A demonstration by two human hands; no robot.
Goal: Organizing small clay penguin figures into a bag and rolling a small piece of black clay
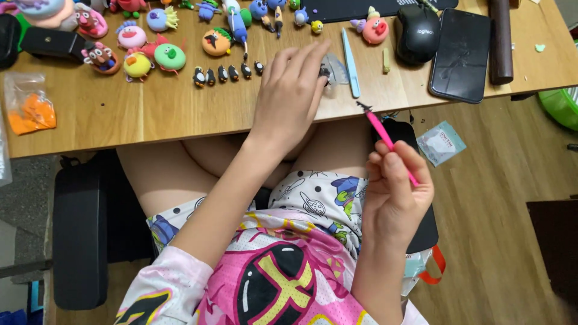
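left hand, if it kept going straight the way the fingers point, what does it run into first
The left hand points up and to the right across the wooden desk. Its fingertips already reach a small clear plastic piece; beyond that, probably the pale blue modelling tool, though depth is hard to judge.

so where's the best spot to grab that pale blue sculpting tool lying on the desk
Probably mid-shaft. The pale blue tool lies flat on the wooden desk, long and thin, running away from the desk edge. Come from above and pinch across its narrow width. The right side looks freer, since the left hand is close on its left, while the right hand already holds a pink tool.
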